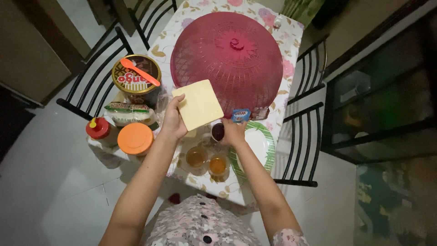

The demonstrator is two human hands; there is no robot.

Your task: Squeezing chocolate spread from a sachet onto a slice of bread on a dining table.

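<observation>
Floral-clothed counter (291, 34) is crowded, so the left hand (173, 122), fingers pinching a pale yellow square slice (199, 104) above two amber glasses (207, 161), might drop it, while the right hand (233, 132) seemingly grips a dark jar (218, 131).

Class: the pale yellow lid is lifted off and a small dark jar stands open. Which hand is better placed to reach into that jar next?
Probably the right hand: it touches the jar, while the left hand holds the lid.
</observation>
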